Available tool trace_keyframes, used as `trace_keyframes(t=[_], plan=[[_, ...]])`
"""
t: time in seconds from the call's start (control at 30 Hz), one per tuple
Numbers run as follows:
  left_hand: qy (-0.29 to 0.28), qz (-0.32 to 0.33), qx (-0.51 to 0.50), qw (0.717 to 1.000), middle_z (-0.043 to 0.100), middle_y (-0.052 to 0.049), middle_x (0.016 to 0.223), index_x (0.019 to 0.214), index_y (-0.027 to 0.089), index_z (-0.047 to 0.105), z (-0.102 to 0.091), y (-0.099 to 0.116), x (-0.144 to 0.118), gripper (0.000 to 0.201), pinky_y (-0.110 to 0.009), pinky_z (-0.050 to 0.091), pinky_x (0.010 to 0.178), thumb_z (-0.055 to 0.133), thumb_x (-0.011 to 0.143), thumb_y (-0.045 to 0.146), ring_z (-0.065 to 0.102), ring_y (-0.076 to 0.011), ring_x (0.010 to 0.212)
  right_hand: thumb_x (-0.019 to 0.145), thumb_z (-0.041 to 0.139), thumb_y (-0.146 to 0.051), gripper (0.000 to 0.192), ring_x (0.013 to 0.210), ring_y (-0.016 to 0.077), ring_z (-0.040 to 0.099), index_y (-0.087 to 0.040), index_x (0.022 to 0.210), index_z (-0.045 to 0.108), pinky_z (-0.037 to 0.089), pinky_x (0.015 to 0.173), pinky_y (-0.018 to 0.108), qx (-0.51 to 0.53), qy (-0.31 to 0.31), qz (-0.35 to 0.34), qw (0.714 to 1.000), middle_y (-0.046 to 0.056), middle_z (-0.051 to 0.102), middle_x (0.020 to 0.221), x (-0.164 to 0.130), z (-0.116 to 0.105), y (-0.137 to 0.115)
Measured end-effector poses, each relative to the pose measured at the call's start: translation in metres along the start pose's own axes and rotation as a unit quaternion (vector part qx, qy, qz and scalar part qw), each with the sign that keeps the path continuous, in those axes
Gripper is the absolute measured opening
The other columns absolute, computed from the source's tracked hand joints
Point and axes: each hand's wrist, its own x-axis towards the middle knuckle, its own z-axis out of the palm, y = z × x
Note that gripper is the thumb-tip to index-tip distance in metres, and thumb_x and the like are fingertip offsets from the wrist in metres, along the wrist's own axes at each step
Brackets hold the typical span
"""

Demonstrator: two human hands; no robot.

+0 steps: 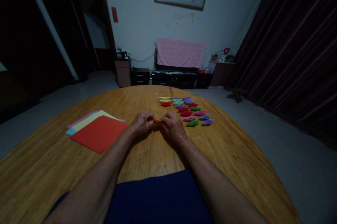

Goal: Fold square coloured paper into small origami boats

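A small folded piece of orange paper [157, 122] is pinched between my two hands, just above the middle of the table. My left hand [143, 122] grips its left end with thumb and fingers closed. On the right end, the fingers of my right hand [173, 125] are closed too, and they cover much of the paper. Its exact folded shape is too small and hidden to make out. Just right of my right hand sit several folded paper boats in rows, among them a green boat [192, 123], a red boat [186, 113] and a purple boat [208, 122].
Left of my hands lies a loose stack of coloured paper sheets, with a red sheet [100, 132] on top. The round wooden table [221, 168] curves away at its edge. Beyond it stand a low black cabinet [173, 80] and a screen covered by a pink cloth [181, 53].
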Motion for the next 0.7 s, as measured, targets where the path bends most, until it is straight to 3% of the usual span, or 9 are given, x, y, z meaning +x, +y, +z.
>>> trace_keyframes(t=[0.1,0.17,0.33,0.47,0.7], plan=[[-0.013,0.085,0.134,0.987,0.057,-0.002,0.064,0.056,0.023,0.066,-0.006,-0.008,0.007,0.016,-0.024,0.037,0.061,0.072,0.059,0.008,0.051,-0.0171,0.069,0.091,0.058,-0.022,0.015,0.081,0.019,0.048,-0.017,0.084,0.07,0.035,0.073,0.031,-0.064,-0.016,-0.022,0.998,0.007,0.059,0.088,-0.002,0.002,-0.003],[-0.031,0.099,0.185,0.977,0.057,-0.002,0.065,0.057,0.024,0.067,-0.008,-0.013,0.011,0.015,-0.024,0.037,0.063,0.072,0.059,0.01,0.051,-0.0181,0.069,0.092,0.057,-0.023,0.016,0.08,0.0188,0.047,-0.017,0.084,0.07,0.034,0.072,0.031,-0.085,-0.02,-0.027,0.996,0.008,0.059,0.088,-0.004,0.003,-0.004],[-0.062,0.05,0.174,0.982,0.058,-0.001,0.062,0.055,0.025,0.066,-0.006,-0.013,0.012,0.015,-0.024,0.035,0.061,0.073,0.052,0.012,0.049,-0.0181,0.066,0.09,0.055,-0.019,0.015,0.081,0.0192,0.05,-0.018,0.09,0.071,0.034,0.072,0.031,-0.092,-0.073,-0.021,0.993,0.008,0.061,0.089,-0.012,0.003,-0.002],[-0.093,0.066,0.179,0.977,0.057,0.0,0.058,0.056,0.025,0.067,-0.003,-0.007,0.008,0.018,-0.024,0.03,0.056,0.072,0.05,0.009,0.045,-0.0152,0.057,0.082,0.057,-0.015,0.018,0.083,0.0196,0.053,-0.018,0.093,0.072,0.037,0.074,0.03,-0.067,-0.115,0.003,0.991,0.008,0.063,0.089,-0.016,-0.001,0.0],[-0.146,0.013,0.24,0.96,0.06,-0.001,0.056,0.061,0.022,0.071,-0.006,-0.001,0.003,0.003,-0.025,0.027,0.051,0.071,0.061,0.02,0.045,-0.0145,0.05,0.077,0.059,-0.016,0.017,0.078,0.0194,0.057,-0.018,0.085,0.074,0.037,0.07,0.03,-0.03,-0.134,0.031,0.99,0.008,0.067,0.083,-0.011,-0.013,-0.002]])
